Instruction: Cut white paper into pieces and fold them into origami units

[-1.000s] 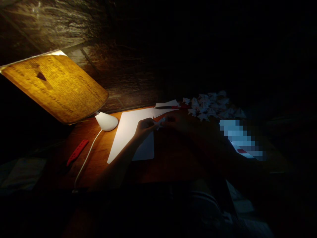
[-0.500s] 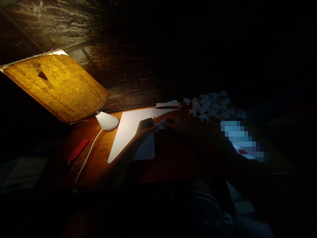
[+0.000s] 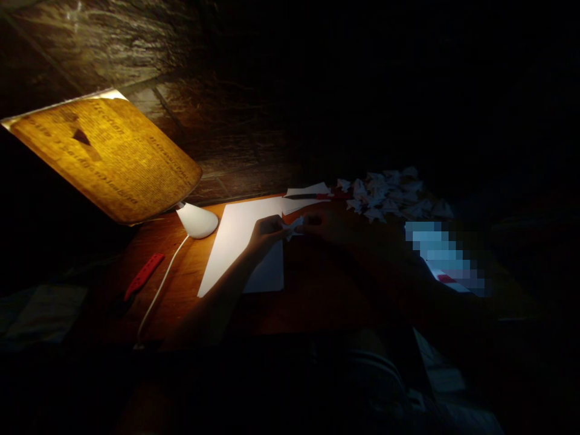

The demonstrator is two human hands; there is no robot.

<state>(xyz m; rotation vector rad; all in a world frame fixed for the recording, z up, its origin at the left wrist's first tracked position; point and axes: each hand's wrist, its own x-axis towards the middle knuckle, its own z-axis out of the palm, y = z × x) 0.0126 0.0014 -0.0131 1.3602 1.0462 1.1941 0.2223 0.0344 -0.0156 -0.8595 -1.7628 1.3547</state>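
Observation:
The scene is very dark, lit only by a small lamp. My left hand (image 3: 267, 231) and my right hand (image 3: 324, 223) meet over a wooden table (image 3: 317, 290), both pinching a small folded piece of white paper (image 3: 293, 226) between their fingertips. Under my left hand lies a large white sheet (image 3: 240, 241). A pile of several small folded white paper pieces (image 3: 389, 196) sits just beyond my right hand. My right hand is in shadow and hard to make out.
A white lamp base (image 3: 197, 220) with a cord (image 3: 158, 290) stands at the left, shaded by a yellow-lit printed sheet (image 3: 109, 157). A red cutter (image 3: 142, 277) lies near the left edge. A pen lies on paper (image 3: 308, 193) behind. A dark wall rises behind.
The fingers of both hands have shifted slightly on the small folded paper; the hands stay in the same place.

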